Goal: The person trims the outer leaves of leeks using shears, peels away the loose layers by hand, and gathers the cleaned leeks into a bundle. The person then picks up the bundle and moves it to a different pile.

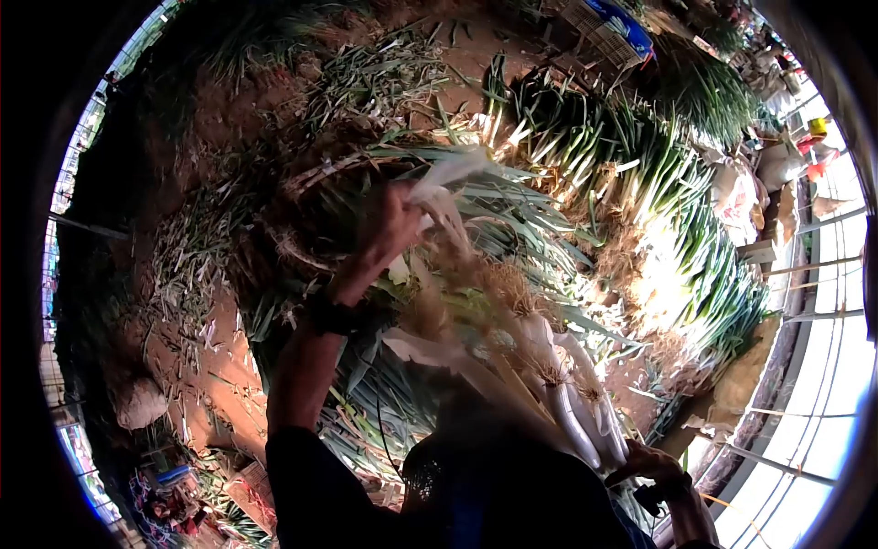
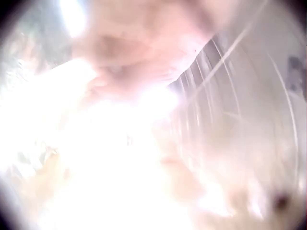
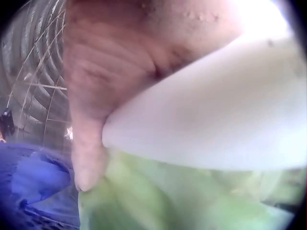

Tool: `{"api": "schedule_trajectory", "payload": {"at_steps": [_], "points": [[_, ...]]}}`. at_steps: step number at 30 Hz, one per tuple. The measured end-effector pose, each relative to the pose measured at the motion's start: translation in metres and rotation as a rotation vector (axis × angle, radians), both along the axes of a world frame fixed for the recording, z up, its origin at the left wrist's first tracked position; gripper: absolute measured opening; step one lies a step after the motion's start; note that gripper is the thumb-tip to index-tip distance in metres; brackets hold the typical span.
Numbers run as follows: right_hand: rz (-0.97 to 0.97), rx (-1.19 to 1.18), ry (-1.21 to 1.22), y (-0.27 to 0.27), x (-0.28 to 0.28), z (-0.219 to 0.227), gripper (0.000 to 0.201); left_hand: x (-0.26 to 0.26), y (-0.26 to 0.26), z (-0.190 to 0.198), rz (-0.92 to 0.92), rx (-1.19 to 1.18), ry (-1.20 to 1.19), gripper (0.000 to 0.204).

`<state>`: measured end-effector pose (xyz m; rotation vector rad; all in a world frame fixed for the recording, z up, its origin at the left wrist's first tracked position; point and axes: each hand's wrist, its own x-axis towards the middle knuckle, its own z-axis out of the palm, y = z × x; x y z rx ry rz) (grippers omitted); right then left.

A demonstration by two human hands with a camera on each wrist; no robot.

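Note:
My right hand (image 1: 651, 464) grips several long green onions (image 1: 569, 416) low at the right, their white stalks and brown roots pointing up and left. Close up in the right wrist view, the thumb (image 3: 88, 163) presses along a thick white stalk (image 3: 206, 110), with green leaves (image 3: 139, 187) below it. Raised at the centre of the head view, my left hand (image 1: 393, 224) holds pale, limp strips of onion skin (image 1: 446, 183), blurred by motion. Glare washes out most of the left wrist view around the hand (image 2: 139, 43).
Under both arms lies a large heap of green onions (image 1: 521, 215). A long row of more onions (image 1: 640, 156) curves along the right. Cut leaves and scraps (image 1: 197, 247) litter the brown ground at left. A crate (image 1: 599, 32) with blue cloth stands at the back.

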<state>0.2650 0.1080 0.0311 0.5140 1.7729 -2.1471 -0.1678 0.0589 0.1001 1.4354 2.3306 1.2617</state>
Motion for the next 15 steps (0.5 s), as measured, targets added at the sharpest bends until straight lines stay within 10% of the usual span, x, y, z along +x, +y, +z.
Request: {"api": "schedule_trajectory", "payload": {"at_steps": [1,2,6,13,15], "points": [[-0.024,0.000,0.130,-0.014,-0.059,-0.016,0.056,-0.068,-0.012,-0.051,0.296,0.128,0.309,0.014],[-0.063,-0.017,0.288,-0.033,-0.133,-0.036,0.056,-0.074,-0.019,0.023,0.498,0.034,-0.430,0.011],[-0.068,0.004,0.466,-0.031,-0.213,-0.055,0.054,-0.105,-0.078,0.077,0.362,0.080,-0.672,0.017],[-0.024,0.064,0.488,-0.003,-0.235,-0.052,0.051,0.032,-0.119,0.053,0.045,0.152,-1.086,0.032],[-0.031,0.058,0.488,-0.006,-0.231,-0.057,0.050,0.070,-0.112,0.052,-0.295,0.050,-1.290,0.038]]}}
